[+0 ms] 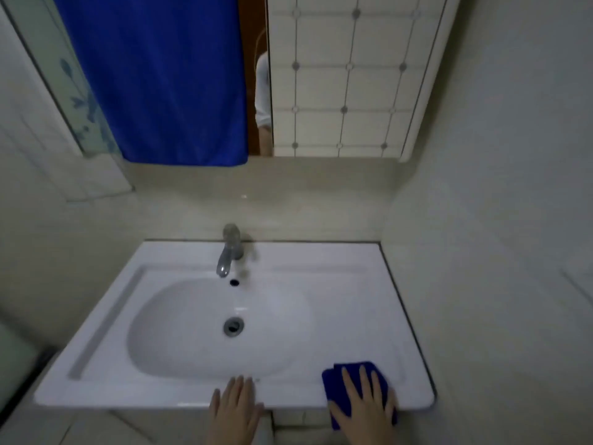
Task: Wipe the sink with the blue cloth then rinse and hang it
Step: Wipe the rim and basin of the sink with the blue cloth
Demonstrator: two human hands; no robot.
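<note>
The fingers [363, 382] of our right hand [369, 409] lie straight and a little spread, pressing flat on the blue cloth [332, 382]. They pinch nothing and curl round nothing. The cloth is folded into a small pad under the palm. It sits on the near right corner of the sink [288, 391], on the flat front rim, and its near end seems to hang just over the edge. Its long axis runs roughly front to back, in line with our forearm.

Our left hand [237, 409] rests open on the same front rim near the middle, fingers straight and apart, holding nothing. We take it to be bracing us.

What the next move turns on is where the unwiped surface lies from the cloth. The basin [192, 332] is to the left and ahead of it, with the drain [233, 326] at its centre and the faucet [227, 252] beyond at the back. The left hand is nearer the bowl, but the right hand has the cloth — so we judge the sweep goes leftward and away from us, along the rim or down into the bowl. The left hand sits in the path of a stroke along the front rim and would have to lift.

A large blue towel [160, 75] hangs over the left part of the mirror [346, 85] — well apart from the cloth.
</note>
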